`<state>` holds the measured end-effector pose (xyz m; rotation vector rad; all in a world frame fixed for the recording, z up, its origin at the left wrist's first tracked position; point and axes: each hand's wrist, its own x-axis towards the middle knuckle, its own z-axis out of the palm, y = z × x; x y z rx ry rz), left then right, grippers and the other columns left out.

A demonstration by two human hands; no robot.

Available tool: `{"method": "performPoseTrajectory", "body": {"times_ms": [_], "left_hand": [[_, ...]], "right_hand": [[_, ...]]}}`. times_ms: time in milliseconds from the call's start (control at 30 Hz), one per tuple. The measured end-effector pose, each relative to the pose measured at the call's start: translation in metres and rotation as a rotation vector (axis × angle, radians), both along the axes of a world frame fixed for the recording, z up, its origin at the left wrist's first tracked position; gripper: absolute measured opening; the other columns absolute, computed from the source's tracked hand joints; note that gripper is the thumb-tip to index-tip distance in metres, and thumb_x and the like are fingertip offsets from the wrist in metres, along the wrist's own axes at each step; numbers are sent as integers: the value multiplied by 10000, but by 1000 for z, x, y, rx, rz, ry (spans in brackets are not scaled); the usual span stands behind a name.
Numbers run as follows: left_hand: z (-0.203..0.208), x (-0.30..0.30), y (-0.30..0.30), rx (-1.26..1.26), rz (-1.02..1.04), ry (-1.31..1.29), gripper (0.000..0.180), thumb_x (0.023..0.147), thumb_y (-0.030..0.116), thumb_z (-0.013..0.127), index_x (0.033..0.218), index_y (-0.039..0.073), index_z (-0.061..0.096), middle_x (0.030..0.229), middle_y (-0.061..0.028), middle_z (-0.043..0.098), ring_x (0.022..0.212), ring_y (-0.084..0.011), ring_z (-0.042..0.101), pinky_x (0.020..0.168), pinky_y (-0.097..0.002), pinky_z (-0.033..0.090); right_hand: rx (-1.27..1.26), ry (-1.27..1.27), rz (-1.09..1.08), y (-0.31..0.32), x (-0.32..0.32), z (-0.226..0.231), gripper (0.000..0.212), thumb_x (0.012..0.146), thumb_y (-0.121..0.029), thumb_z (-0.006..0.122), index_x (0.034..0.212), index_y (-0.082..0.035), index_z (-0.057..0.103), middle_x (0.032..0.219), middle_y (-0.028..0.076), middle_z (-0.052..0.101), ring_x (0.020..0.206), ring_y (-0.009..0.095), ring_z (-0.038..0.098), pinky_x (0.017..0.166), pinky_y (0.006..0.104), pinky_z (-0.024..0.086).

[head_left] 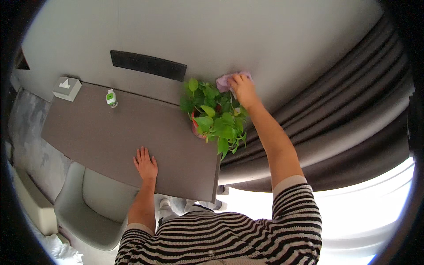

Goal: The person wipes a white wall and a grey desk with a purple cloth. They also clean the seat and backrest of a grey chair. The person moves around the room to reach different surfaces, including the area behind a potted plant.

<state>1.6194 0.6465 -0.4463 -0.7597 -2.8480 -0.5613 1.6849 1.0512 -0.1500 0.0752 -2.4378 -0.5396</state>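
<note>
My right hand (pixel 244 90) reaches past the plant and grips a pinkish-purple cloth (pixel 224 82), pressed against the grey wall (pixel 269 48). Just below and to the left of it, a leafy green potted plant (pixel 221 121) stands at the right end of the desk; its reddish pot (pixel 197 127) is partly covered by leaves. Palm down, my left hand (pixel 145 164) lies flat near the front edge of the brown desk (pixel 110 132), fingers stretched out and holding nothing.
A grey tissue box (pixel 67 89) sits at the desk's far left corner, with a small white-and-green bottle (pixel 111 99) to its right. A black panel (pixel 148 65) is on the wall. Dark curtains (pixel 335 119) hang at right. A grey chair (pixel 95 203) stands by the desk's front.
</note>
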Motion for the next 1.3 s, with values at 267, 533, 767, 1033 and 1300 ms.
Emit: {"method": "performPoseTrajectory", "body": {"times_ms": [267, 533, 767, 1033, 1300], "left_hand": [[3, 1, 1, 16, 12, -27, 494, 890, 254, 504, 1344, 74, 426, 1443, -68, 367, 1361, -256, 279, 1125, -480, 163], [1, 1, 2, 2, 16, -33, 500, 895, 257, 502, 1352, 73, 420, 1441, -67, 367, 1358, -251, 283, 1128, -481, 159], [6, 1, 2, -5, 11, -20, 494, 898, 253, 496, 1352, 75, 418, 1442, -71, 363, 1360, -256, 281, 1129, -487, 147], [7, 2, 1, -21, 20, -66, 498, 907, 268, 480, 1362, 80, 402, 1454, -63, 345, 1374, -249, 253, 1131, -481, 138], [6, 1, 1, 32, 15, -63, 482, 911, 264, 472, 1352, 75, 422, 1450, -61, 355, 1371, -250, 260, 1134, -477, 136]], "right_hand": [[-9, -5, -61, 12, 1, -4, 336, 721, -75, 566, 1050, -52, 630, 1013, 63, 565, 926, 261, 532, 798, 364, 457], [-18, -7, -32, 2, 8, 2, 344, 681, -60, 594, 1023, -71, 625, 999, 70, 569, 930, 263, 535, 770, 365, 465], [19, 122, -5, 1, -3, 16, 354, 689, -28, 590, 1037, -82, 628, 1045, 83, 573, 932, 281, 541, 769, 381, 462], [128, -18, -167, 3, 4, 1, 385, 787, -140, 514, 1164, -90, 573, 1098, 67, 542, 997, 244, 513, 826, 369, 433], [182, -193, -296, -8, 13, -9, 333, 766, -122, 535, 1093, -83, 583, 1014, 59, 529, 942, 252, 514, 762, 368, 434]]}}
